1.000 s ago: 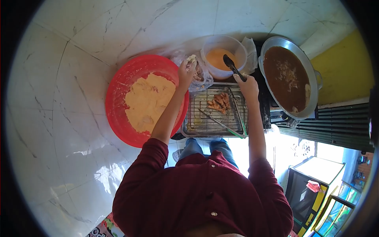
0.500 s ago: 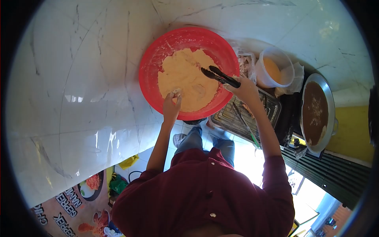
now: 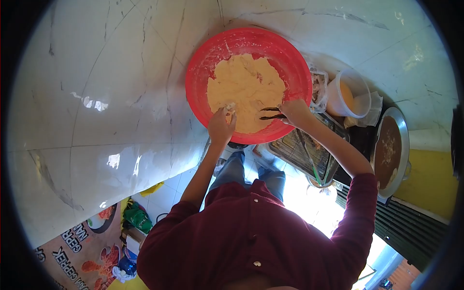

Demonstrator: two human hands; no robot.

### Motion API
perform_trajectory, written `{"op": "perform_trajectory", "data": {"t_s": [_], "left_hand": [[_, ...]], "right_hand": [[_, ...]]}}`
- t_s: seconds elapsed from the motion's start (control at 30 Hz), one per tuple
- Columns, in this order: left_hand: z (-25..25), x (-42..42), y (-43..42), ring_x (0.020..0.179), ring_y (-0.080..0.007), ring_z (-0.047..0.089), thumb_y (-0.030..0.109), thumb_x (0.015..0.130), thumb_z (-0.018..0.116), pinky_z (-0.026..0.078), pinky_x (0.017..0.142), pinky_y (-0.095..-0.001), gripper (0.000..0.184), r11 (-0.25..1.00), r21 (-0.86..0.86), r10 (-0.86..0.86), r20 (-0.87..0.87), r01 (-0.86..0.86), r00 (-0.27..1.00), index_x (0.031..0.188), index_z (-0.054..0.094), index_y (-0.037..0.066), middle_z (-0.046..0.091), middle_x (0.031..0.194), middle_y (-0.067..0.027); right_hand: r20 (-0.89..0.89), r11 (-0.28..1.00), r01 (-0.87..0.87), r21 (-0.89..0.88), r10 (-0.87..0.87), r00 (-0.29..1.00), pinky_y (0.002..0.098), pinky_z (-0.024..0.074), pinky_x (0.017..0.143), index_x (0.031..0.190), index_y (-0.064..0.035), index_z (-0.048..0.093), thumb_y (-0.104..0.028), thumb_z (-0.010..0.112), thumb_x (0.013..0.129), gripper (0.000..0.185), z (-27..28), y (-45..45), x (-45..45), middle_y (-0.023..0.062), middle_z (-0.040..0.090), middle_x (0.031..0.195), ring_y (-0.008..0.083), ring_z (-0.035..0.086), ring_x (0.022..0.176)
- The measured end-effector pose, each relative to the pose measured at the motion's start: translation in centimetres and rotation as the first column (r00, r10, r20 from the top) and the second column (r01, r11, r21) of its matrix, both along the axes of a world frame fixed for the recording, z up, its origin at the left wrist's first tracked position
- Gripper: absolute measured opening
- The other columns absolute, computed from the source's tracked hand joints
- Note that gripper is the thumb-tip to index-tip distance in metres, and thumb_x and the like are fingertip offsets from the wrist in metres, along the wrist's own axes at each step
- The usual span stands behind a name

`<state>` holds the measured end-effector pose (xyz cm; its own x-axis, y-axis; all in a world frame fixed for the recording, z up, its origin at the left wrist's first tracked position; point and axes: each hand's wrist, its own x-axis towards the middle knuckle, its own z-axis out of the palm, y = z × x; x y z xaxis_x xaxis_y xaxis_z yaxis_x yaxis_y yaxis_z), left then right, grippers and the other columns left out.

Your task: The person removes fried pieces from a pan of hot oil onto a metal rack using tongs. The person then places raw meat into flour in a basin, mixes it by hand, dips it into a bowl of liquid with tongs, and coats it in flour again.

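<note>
A wide red basin (image 3: 200,72) holds pale orange flour (image 3: 251,87). Over the basin's near left part, my left hand (image 3: 223,124) pinches a small whitish floured piece (image 3: 230,106) between its fingertips. My right hand (image 3: 296,113) is closed on black tongs (image 3: 273,114) at the basin's right side, their two tips apart just over the flour. The far ends of the tongs are hidden by my hand.
Right of the basin are a plastic bag of pieces (image 3: 318,89), a clear tub (image 3: 363,99) of orange liquid and a large pan (image 3: 404,140) of brown oil. A wire rack tray (image 3: 295,153) with green-ended tongs (image 3: 309,159) lies below my right forearm.
The view has swung left. Both hands have moved from the bag and tub to over the basin. The black tongs have come down closer to the flour, and the left hand still holds a pale piece.
</note>
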<state>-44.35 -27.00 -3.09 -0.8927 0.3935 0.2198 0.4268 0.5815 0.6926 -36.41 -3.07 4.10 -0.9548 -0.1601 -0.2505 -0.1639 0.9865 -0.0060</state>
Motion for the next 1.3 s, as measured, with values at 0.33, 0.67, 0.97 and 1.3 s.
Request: {"op": "perform_trajectory", "data": {"t_s": [0.33, 0.67, 0.97, 1.3], "left_hand": [[-1.2, -0.2, -0.2, 0.075, -0.0208, 0.059, 0.019, 0.078, 0.058, 0.047, 0.065, -0.0308, 0.022, 0.999, -0.035, -0.001, -0.078, -0.001, 0.997, 0.096, 0.06, 0.008, 0.061, 0.084, -0.0058], [0.1, -0.1, -0.1, 0.075, -0.0208, 0.059, 0.019, 0.077, 0.059, 0.047, 0.066, -0.0312, 0.021, 1.0, 0.007, -0.015, -0.013, 0.015, 1.0, 0.095, 0.06, 0.008, 0.06, 0.083, -0.0061], [1.1, 0.0, -0.1, 0.075, -0.0212, 0.057, 0.019, 0.077, 0.057, 0.046, 0.067, -0.0321, 0.023, 1.0, -0.029, -0.003, 0.06, 0.004, 0.998, 0.097, 0.061, 0.01, 0.059, 0.082, -0.0054], [1.3, 0.2, -0.1, 0.075, -0.0204, 0.058, 0.018, 0.077, 0.057, 0.047, 0.067, -0.0316, 0.023, 0.999, -0.028, -0.024, 0.049, 0.026, 0.999, 0.098, 0.061, 0.009, 0.061, 0.085, -0.0053]], "right_hand": [[0.076, 0.987, -0.156, 0.049, 0.152, 0.985, 0.0376, 0.0469, 0.056, 0.083, -0.0063, 0.056, -0.026, 0.072, 0.061, 0.034, -2.8, -0.9, -1.4, 0.0093, 0.059, 0.071, 0.0259, 0.061, 0.067], [-0.014, 0.984, 0.173, 0.042, -0.172, 0.985, 0.0377, 0.0473, 0.056, 0.077, -0.0063, 0.057, -0.025, 0.07, 0.062, 0.027, 1.0, 2.3, 0.2, 0.0101, 0.06, 0.067, 0.0266, 0.061, 0.064], [-0.02, 0.966, 0.241, 0.093, -0.24, 0.97, 0.0376, 0.0474, 0.06, 0.077, -0.0068, 0.057, -0.027, 0.073, 0.058, 0.033, 0.5, 4.0, 0.6, 0.0096, 0.06, 0.07, 0.0264, 0.061, 0.069], [0.119, 0.985, 0.049, 0.164, -0.069, 0.991, 0.0377, 0.0467, 0.064, 0.077, -0.0086, 0.062, -0.027, 0.076, 0.053, 0.033, -2.1, 6.9, -4.9, 0.007, 0.061, 0.073, 0.0258, 0.061, 0.075]]}}
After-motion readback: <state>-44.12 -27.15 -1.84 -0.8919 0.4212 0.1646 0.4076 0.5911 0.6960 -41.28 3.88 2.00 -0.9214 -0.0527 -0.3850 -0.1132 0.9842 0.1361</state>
